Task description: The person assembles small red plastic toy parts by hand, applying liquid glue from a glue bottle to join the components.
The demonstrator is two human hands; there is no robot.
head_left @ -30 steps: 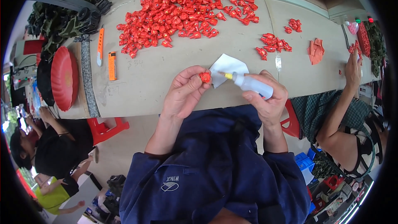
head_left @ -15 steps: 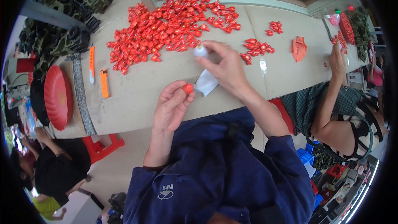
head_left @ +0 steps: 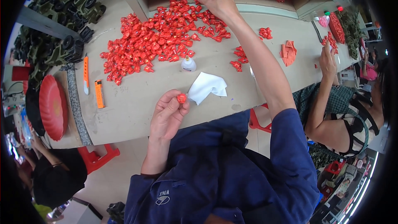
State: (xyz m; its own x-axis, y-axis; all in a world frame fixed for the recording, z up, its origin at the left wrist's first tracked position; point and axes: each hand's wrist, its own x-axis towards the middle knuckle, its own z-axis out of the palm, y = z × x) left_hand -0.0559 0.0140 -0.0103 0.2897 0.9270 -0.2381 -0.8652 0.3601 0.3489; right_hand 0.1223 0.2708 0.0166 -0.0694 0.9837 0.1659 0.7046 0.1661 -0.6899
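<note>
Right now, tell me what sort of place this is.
Likely an assembly workshop: small red parts heaped on a bench, green wheeled toys piled up, and another person at the same bench.

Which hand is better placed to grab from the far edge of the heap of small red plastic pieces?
Probably the right hand: it reaches to the far edge of the red heap. The left hand, well short of it, pinches a single red plastic piece.

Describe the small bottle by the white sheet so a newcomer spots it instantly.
On the pale table, find the big heap of red parts. Between its near edge and the white sheet stands a small bottle. Its upright, whitish body and yellowish tip set it apart from both.
</note>
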